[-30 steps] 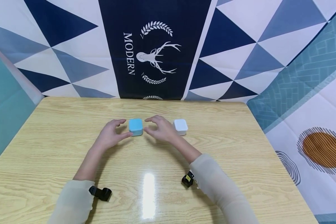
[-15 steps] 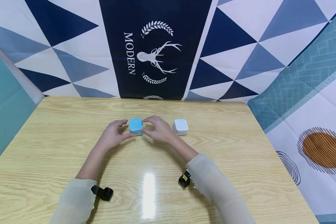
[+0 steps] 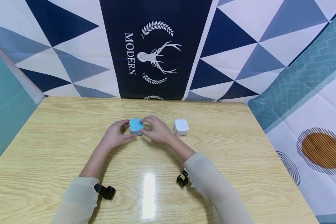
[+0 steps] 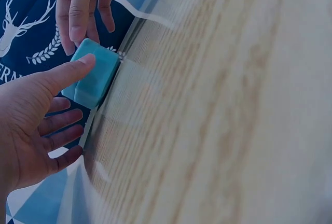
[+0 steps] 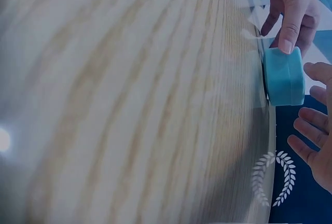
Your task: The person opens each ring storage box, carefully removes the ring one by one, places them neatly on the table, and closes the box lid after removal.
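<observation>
A small light-blue box with rounded edges (image 3: pixel 135 125) rests near the table's far side, between the two hands. My left hand (image 3: pixel 113 135) is at its left: the thumb reaches along the front lower edge, the index finger toward the back left corner. In the left wrist view that thumb overlaps the blue box (image 4: pixel 96 76), while the other fingers spread loosely behind. From the right, my right hand (image 3: pixel 158 130) straddles the box's right side, thumb and index tips right at its edge. The right wrist view has the right hand's fingers (image 5: pixel 311 117) spread and relaxed beside the box.
A white rounded box (image 3: pixel 181 127) stands to the right of the right hand. The wooden table (image 3: pixel 123 186) ends at a patterned cloth backdrop (image 3: pixel 156 46). Black wrist cameras (image 3: pixel 107 192) hang from both sleeves.
Both hands have edged inward toward the blue box; the right thumb and index tips, earlier apart from it, now overlap its right edge. Neither box has visibly moved.
</observation>
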Motion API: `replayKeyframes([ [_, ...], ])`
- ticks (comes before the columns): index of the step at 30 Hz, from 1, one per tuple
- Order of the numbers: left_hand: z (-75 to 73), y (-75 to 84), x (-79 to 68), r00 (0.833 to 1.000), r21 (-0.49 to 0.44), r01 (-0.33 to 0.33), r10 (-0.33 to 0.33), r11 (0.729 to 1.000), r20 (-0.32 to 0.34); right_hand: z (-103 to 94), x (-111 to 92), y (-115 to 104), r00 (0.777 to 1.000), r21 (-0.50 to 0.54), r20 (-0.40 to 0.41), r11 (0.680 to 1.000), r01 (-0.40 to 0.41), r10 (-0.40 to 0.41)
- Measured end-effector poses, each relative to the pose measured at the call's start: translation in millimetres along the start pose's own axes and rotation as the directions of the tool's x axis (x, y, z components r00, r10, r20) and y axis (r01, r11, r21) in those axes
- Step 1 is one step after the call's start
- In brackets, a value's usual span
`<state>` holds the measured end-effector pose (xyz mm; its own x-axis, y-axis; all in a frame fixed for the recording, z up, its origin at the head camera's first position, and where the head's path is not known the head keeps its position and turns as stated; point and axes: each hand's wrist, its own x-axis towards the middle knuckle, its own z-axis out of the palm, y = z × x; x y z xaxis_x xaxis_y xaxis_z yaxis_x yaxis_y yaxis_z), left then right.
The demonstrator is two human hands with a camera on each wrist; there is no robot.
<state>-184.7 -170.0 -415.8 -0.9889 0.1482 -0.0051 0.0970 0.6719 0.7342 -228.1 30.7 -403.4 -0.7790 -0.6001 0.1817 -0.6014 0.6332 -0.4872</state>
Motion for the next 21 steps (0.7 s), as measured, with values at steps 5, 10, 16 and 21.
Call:
replayKeyframes([
  [5,0.2,0.0,1.7,1.0,-0.025,0.025,-0.024,0.999,0.011,1.0,1.6,-0.2,1.0,0.009,0.006,1.0,0.003,-0.003],
  [10,2.8,-0.2,3.9,1.0,-0.05,0.026,-0.025,0.998,0.014,3.3,1.9,0.6,1.0,0.022,0.017,1.0,0.004,-0.004],
  [16,4.9,-3.0,7.2,1.0,-0.054,0.027,-0.027,0.998,0.008,5.0,2.5,0.4,1.0,0.027,0.019,1.0,0.001,-0.002],
  [21,5.1,-3.1,8.1,0.999,-0.059,0.033,-0.032,0.998,0.02,5.6,3.4,1.2,1.0,0.032,0.027,0.999,0.004,-0.005],
])
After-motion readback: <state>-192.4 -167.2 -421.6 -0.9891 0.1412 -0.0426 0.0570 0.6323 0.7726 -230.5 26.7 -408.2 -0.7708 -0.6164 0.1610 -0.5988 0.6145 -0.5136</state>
